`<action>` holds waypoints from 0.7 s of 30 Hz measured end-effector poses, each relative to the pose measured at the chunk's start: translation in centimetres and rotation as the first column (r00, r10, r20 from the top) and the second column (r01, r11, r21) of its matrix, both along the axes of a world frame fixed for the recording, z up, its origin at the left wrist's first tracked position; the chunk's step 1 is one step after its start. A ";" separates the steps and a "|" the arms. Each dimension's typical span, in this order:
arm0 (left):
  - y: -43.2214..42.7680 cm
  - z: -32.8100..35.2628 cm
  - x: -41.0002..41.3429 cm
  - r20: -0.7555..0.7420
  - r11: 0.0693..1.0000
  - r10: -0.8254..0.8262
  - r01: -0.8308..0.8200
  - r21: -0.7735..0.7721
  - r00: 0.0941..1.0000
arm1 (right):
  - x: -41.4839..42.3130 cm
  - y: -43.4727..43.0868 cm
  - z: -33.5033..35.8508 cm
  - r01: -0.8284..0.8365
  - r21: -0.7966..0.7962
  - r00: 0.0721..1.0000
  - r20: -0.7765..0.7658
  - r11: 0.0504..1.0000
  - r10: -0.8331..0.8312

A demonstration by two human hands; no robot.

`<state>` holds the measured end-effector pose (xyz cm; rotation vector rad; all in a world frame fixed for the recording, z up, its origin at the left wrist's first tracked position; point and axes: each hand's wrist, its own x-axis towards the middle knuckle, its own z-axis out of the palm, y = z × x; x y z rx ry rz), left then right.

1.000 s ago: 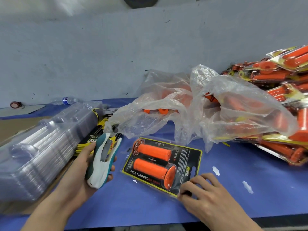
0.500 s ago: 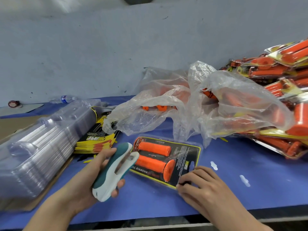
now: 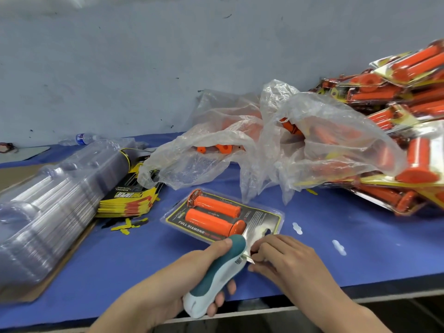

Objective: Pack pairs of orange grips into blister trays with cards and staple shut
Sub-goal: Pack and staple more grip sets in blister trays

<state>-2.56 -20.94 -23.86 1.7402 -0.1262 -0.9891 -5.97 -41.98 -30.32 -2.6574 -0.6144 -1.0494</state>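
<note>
Teal and white, the stapler (image 3: 216, 272) sat gripped in your left hand (image 3: 189, 267), fingers curled round its body. Half a second before, it hovered off the left side of the blister pack (image 3: 264, 218); now its nose had come to the pack's near right corner. Your right hand (image 3: 283, 260) pinched that same corner, fingertips bent on the plastic edge just beside the stapler's mouth. The pack lay flat on the blue table (image 3: 360, 248), two orange grips (image 3: 211, 213) inside, near the clear bag (image 3: 264, 145) and the card stack (image 3: 129, 195).
</note>
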 end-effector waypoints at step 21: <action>-2.4 -1.4 0.3 -0.023 0.984 0.115 -0.117 -0.133 0.993 | 0.2 0.5 0.9 0.005 -0.039 0.991 -0.135 0.999 -0.010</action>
